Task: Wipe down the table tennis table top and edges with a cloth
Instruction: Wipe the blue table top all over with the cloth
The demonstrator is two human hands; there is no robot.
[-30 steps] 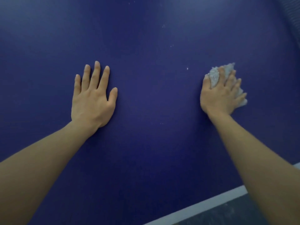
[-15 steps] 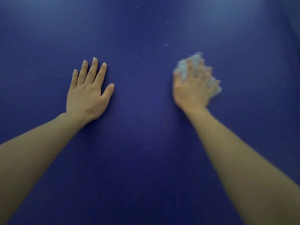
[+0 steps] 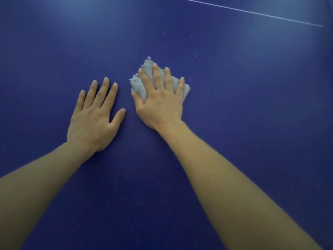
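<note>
On the dark blue table tennis desk, the left hand lies flat, fingers straight, holding nothing. Just beside it, the right hand presses the crumpled pale grey cloth down with spread fingers. A thin white line crosses the far right.

Both our arms reach forward, palms down.
Our left hand lies flat with fingers straight and slightly spread; our right hand presses down just beside it, fingers splayed, thumb tucked inward.
</note>
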